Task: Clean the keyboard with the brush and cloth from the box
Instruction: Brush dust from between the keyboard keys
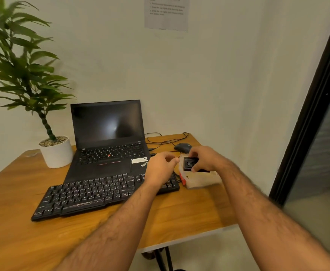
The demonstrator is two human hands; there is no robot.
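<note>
A black external keyboard (93,192) lies on the wooden table in front of an open laptop. To its right sits a pale box (201,178) with a red side. My right hand (203,157) grips a small black object (189,164) at the top of the box, fingers curled round it. My left hand (160,167) hovers over the keyboard's right end, just left of the box, with loosely curled fingers; whether it touches the box's edge is unclear. No cloth is visible.
A black laptop (109,141) stands open behind the keyboard. A black mouse (182,147) with a cable lies behind the box. A potted plant (55,151) stands at the left. The wooden table (189,216) ends close on the right, near a dark door frame (305,122).
</note>
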